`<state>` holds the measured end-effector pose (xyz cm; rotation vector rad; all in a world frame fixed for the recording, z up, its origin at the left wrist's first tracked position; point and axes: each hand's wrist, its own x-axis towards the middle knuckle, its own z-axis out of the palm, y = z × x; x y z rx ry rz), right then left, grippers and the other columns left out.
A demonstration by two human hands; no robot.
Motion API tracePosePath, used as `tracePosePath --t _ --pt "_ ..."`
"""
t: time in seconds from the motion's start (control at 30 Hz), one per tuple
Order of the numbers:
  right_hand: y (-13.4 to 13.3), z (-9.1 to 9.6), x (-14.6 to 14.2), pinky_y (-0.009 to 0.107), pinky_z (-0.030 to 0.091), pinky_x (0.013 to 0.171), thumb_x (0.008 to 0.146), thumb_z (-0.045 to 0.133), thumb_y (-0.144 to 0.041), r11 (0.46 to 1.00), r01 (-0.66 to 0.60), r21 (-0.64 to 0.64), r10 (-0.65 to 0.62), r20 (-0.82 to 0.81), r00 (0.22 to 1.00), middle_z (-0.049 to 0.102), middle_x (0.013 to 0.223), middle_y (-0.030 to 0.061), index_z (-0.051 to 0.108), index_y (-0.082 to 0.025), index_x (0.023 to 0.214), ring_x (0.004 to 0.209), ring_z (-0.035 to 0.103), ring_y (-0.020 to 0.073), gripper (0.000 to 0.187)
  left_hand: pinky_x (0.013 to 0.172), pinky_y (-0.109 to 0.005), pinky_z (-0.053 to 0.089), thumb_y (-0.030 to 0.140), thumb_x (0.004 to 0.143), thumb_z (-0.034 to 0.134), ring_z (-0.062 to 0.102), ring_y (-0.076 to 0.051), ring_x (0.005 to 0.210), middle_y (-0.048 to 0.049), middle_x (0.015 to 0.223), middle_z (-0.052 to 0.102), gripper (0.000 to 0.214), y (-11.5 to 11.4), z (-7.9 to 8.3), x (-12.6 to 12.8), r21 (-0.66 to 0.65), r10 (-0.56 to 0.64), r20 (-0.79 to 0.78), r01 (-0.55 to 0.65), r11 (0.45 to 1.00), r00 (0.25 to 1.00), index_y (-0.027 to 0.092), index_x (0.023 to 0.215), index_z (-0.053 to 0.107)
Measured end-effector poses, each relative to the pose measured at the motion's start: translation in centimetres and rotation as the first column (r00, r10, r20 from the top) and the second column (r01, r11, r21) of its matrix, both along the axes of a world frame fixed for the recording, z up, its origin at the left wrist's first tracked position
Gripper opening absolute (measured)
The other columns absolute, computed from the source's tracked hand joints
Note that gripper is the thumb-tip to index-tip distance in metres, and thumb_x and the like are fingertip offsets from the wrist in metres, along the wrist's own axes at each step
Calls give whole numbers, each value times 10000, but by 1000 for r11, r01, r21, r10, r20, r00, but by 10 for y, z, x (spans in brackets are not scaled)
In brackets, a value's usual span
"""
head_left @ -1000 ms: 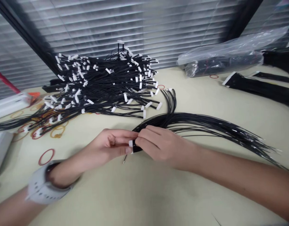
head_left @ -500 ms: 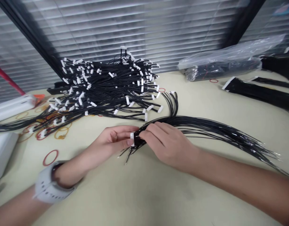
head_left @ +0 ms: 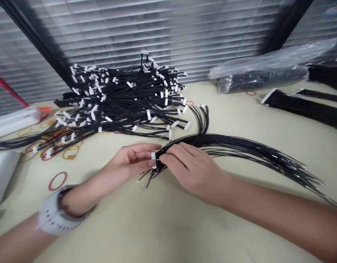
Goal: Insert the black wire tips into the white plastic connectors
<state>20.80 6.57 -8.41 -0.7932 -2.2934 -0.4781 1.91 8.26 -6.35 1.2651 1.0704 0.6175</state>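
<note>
Black wire bundle pinched at its white connector
Left hand fingers grip the connector; right hand fingers press the wires just beside it.

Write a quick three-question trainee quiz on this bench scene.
1. Multiple choice: what does the left hand grip at the end of the black wire bundle? A) a white connector B) a screwdriver C) a plastic bag
2. True or false: the right hand wears the wristband.
3. Short answer: what colour is the rubber band on the bench left of the hands?

Key: 1 A; 2 false; 3 red
</note>
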Motion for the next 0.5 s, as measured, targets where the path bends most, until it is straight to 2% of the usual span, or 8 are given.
tracePosePath --t 0.27,0.5 --pt "0 2 1 251 446 600 843 440 -70 997 -21 -76 17 -52 999 572 677 58 600 -97 785 654 488 132 173 715 -214 494 194 752 656 636 -143 838 -43 973 692 341 2 -1 -1 -3 -27 -2 27 1000 1000 204 1089 609" --pt "1 -2 -1 252 465 592 835 450 -58 994 -48 -93 36 -122 992 594 701 65 558 -79 824 673 533 136 110 778 -233 487 176 764 638 633 -157 888 -57 970 689 321 2 0 -1 8 -43 -1 43 999 999 174 1083 606"
